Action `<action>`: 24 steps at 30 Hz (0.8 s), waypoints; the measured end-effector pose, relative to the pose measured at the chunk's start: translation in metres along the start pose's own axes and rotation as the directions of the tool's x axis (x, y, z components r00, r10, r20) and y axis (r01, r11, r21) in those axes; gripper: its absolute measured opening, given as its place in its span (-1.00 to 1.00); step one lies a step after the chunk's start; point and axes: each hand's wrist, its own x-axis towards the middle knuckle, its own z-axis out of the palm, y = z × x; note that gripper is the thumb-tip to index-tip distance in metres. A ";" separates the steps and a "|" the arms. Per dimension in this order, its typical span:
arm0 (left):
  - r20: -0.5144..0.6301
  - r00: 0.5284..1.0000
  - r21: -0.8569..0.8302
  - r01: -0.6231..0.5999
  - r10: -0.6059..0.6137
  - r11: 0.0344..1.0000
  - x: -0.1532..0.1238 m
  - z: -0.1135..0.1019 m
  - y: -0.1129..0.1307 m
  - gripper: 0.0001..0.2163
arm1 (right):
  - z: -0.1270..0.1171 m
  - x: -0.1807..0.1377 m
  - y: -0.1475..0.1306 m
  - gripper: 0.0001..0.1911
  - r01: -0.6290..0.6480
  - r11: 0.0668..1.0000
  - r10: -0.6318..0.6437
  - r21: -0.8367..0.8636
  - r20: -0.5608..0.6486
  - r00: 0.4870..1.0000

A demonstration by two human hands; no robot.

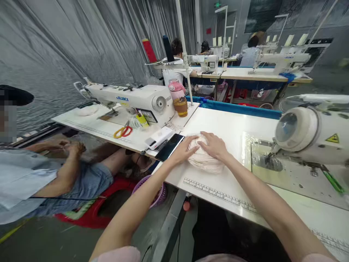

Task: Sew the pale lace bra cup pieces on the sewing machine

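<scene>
Pale, pinkish-white cloth lies piled in a soft, layered stack (206, 163) on the white counter (223, 123), in front of the person. In the head view, the left hand (183, 150) rests on the stack's left side and the right hand (215, 145) on its far right side. The fingers of both are spread and lightly bent over the top layer, unclenched, with the thumbs nearly meeting. Good handling here probably means even, gentle pressure from both palms, so that the layers stay aligned; pushing harder from one side would likely make the loose near edges slide or crease.

Just left of the stack lies a dark phone (169, 146), so close to the left hand that contact cannot be told; it leaves little room for a sweep that way. A white device (158, 138) lies beyond it. To the right, past a bare strip, a sewing machine (300, 127) blocks wide movement, with a green-handled tool (332, 179) on its bed. Ruler markings (218, 194) run along the near edge.

On the left, a second sewing machine (122, 96) stands behind scissors (122, 132), and an amber cup (180, 106) sits near the seam, a spill risk for fabric. A co-worker (71, 182) sits at the left, hands together, clear of the cloth.
</scene>
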 end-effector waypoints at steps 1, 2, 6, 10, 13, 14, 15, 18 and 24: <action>-0.023 0.999 0.009 0.026 -0.026 1.000 0.000 0.007 -0.001 -0.57 | 0.002 0.001 0.005 -0.43 -0.024 1.000 0.024 0.004 -0.013 1.000; -0.044 0.998 0.017 0.050 -0.049 0.999 0.000 0.014 -0.001 -0.57 | 0.004 0.002 0.009 -0.43 -0.038 0.999 0.038 0.006 -0.028 0.999; -0.099 0.988 0.043 0.122 -0.118 0.992 -0.001 0.034 0.001 -0.55 | 0.004 -0.002 0.021 -0.42 -0.007 1.000 0.006 -0.010 -0.125 0.992; -0.069 0.991 0.034 0.117 -0.114 0.993 -0.007 0.036 0.004 -0.45 | -0.003 -0.028 0.025 -0.27 0.113 0.990 -0.123 -0.089 -0.113 0.986; 0.047 0.999 0.031 0.019 -0.020 0.999 -0.013 0.027 -0.001 -0.29 | 0.000 -0.050 0.026 -0.08 0.125 0.986 -0.132 -0.110 -0.059 0.990; 0.096 0.995 0.041 -0.023 0.019 0.999 -0.014 0.024 -0.004 -0.22 | 0.002 -0.054 0.027 -0.01 0.114 0.988 -0.120 -0.100 -0.061 0.991; 0.139 0.989 0.052 -0.061 0.053 0.997 -0.015 0.021 -0.007 -0.15 | 0.005 -0.058 0.029 0.04 0.103 0.991 -0.109 -0.084 -0.070 0.992; 0.206 0.973 0.100 -0.125 0.103 0.987 -0.018 0.017 -0.011 -0.07 | 0.013 -0.062 0.034 0.18 0.100 0.994 -0.103 -0.031 -0.086 0.991; 0.264 0.964 0.225 -0.074 0.013 0.971 -0.027 0.004 0.001 -0.06 | 0.006 -0.071 0.044 0.11 0.153 0.986 -0.151 0.063 -0.043 0.988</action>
